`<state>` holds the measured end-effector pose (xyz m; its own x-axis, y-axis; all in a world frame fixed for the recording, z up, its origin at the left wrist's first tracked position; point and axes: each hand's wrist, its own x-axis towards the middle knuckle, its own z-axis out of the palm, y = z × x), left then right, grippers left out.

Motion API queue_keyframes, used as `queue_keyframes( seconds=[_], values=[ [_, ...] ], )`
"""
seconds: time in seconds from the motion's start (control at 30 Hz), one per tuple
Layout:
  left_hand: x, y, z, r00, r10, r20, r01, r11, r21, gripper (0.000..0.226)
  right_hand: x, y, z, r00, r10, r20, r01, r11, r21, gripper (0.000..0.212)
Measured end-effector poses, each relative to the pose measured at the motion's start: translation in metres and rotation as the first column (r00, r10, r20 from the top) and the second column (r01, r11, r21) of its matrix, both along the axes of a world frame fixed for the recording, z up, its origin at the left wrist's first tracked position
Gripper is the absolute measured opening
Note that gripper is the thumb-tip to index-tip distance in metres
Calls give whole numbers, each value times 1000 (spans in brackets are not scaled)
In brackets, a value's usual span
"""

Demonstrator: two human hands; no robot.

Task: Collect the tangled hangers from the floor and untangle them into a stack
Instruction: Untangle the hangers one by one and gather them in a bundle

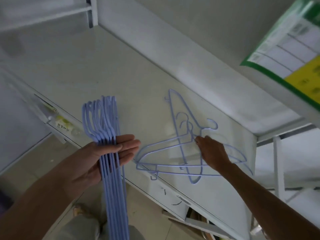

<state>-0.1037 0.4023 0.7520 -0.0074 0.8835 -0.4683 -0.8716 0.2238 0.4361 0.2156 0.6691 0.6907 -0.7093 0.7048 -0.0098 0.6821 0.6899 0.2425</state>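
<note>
L hand [103, 153] carries stack [107, 129], R hand [213, 151] pinches tangle [174, 153]

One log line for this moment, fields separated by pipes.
left hand: carries aligned stack of light-blue wire hangers | right hand: pinches tangled light-blue hangers on white table | untangling unfinished

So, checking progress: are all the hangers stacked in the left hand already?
No, several hangers lie tangled on the table under the right hand.
</note>
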Motion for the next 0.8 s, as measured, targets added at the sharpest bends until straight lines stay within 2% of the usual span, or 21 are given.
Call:
queue_keyframes(
  seconds=[0.1,0.3,0.4,0.47,0.5,0.6,0.7,0.8],
  values=[
    [-2,1,-3,1000,9,24,-10,1000,24,37,2,-7,-8,997,-59,-51,53,993,-107,7],
    [0,5,-6,999,5,34,-6,999,35,33,5,-13,-16,969,-118,-219,97,990,-104,8],
    [3,8,-6,1000,-16,6,16,999,32,47,9,-12,-18,991,-59,-120,43,990,-136,8],
    [5,12,-5,1000,-17,-3,17,1000,15,34,11,-11,-19,997,-41,-59,31,985,-168,12],
    [7,14,-5,1000,-13,-3,13,1000,9,35,11,-11,-19,998,-44,-49,35,986,-163,16],
    [12,21,-3,1000,-20,-6,20,1000,-5,37,8,-13,-19,1000,9,11,-9,1000,-2,22],
    [14,25,-2,1000,-20,-15,20,1000,-14,36,7,-14,-21,996,42,-83,-39,998,43,20],
    [19,27,-2,1000,-13,-11,13,1000,-29,35,10,-11,-26,982,2,-191,-23,994,-109,19]
  ],
)
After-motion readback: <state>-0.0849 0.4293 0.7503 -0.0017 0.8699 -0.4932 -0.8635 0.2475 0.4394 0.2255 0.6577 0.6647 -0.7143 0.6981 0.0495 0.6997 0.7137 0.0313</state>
